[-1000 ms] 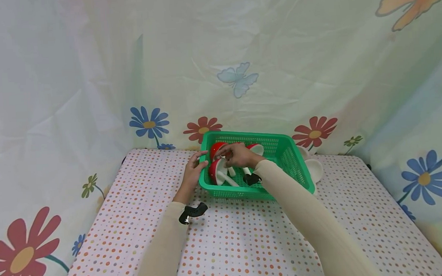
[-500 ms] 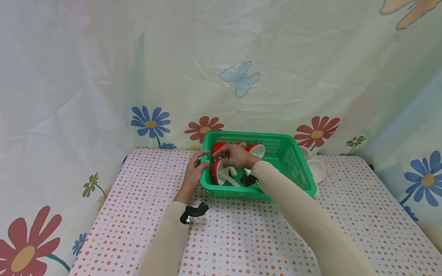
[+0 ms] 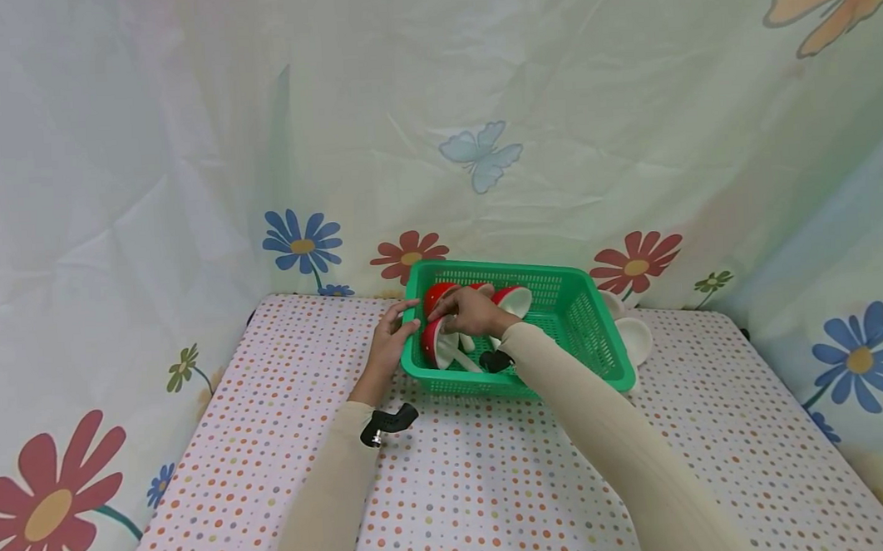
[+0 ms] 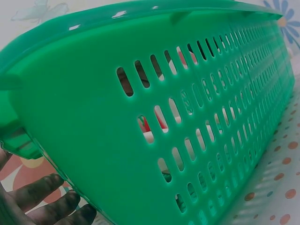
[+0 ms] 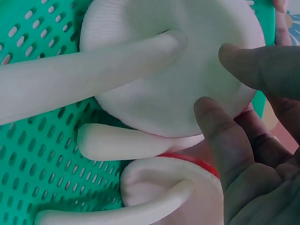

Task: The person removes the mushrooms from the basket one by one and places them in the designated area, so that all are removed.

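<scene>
Red-capped mushroom (image 5: 159, 103) inside green basket (image 3: 455, 384), white underside right at fingers of right hand (image 3: 477, 311); can't tell if gripped. Basket rim in grasp of left hand (image 3: 388, 343). Stem end cut off in right wrist view; other mushrooms (image 3: 516, 302) partly hidden.

Green slotted basket (image 4: 79, 131) filling most of view, narrowing twd 3 o'clock, red & white bits (image 4: 162, 123) showing thru slots, L hand (image 4: 51, 206) touching its edge btwn 7 & 8 o'clock, dotted cloth (image 4: 267, 201) lying at 4, blue flower print (image 4: 282, 20) peeking in at 2
</scene>
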The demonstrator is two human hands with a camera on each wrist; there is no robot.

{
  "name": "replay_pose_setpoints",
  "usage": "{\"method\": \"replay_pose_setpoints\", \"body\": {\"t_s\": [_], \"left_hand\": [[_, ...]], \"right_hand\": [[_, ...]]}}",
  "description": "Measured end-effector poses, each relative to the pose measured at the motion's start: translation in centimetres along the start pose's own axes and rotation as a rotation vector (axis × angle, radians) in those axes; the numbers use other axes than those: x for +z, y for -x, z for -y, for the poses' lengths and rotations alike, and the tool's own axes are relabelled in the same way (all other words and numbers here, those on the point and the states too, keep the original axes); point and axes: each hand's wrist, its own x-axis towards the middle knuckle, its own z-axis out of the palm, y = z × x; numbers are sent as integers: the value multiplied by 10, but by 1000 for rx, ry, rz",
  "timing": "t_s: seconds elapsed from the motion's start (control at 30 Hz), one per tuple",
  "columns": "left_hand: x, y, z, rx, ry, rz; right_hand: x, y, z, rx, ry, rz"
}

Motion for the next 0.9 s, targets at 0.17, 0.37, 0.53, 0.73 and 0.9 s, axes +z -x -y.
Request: {"method": "replay_pose_setpoints", "body": {"t_s": [0.17,0.37,0.53,0.73,0.9], "left_hand": [[3,-3,8,37,-2,-46],[4,-8,16,45,1,-61],[2,-9,15,36,10,-36],[2,-8,14,23,15,-32],[2,-7,14,29,7,-57]], "right_hand": [[0,1,-1,-14,9,-5],[-1,1,0,-28,25,-9],[-2,2,1,-20,27,-13],[-5,1,3,-8,69,-33],[-11,2,3,11,11,-44]]}}
